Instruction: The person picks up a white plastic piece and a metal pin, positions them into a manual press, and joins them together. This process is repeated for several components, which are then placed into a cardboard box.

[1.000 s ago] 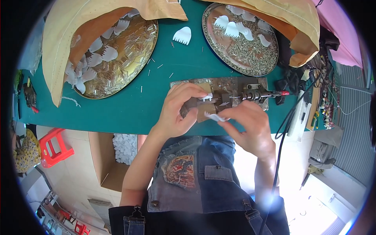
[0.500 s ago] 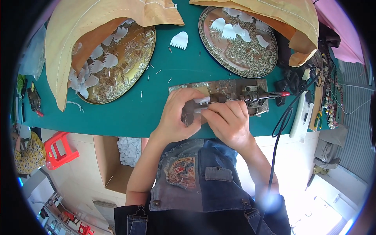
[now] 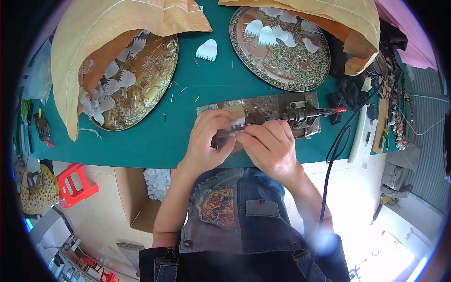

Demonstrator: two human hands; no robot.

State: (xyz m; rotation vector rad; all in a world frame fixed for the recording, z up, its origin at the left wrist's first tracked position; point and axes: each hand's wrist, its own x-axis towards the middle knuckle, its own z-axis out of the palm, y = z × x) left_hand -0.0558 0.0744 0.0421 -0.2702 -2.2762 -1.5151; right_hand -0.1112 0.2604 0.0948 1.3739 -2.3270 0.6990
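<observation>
Both of my hands meet over the left part of a metal toggle-clamp jig (image 3: pixel 266 104), whose lever has a red tip. My left hand (image 3: pixel 205 141) is closed around a small white toothed plastic piece (image 3: pixel 238 122), its thumb and fingers on either side. From the right, my right hand (image 3: pixel 271 146) pinches close against that piece. Whatever sits between its fingertips is too small and covered to make out. On the far left, a round gold tray (image 3: pixel 157 101) bears thin metal pins and several white toothed pieces. Another round tray (image 3: pixel 242 70), far right, carries small metal parts and similar white pieces.
Tan paper bags (image 3: pixel 63 89) arch over both trays. One loose white piece (image 3: pixel 206 50) and scattered pins lie on the green table (image 3: pixel 141 148). A black cable (image 3: pixel 327 188) hangs at the right. Below stand a cardboard box (image 3: pixel 128 192) and a red stool (image 3: pixel 77 184).
The view has shifted slightly. My hands stay together at the jig, and the fingers of both have closed in a little around the white piece.
</observation>
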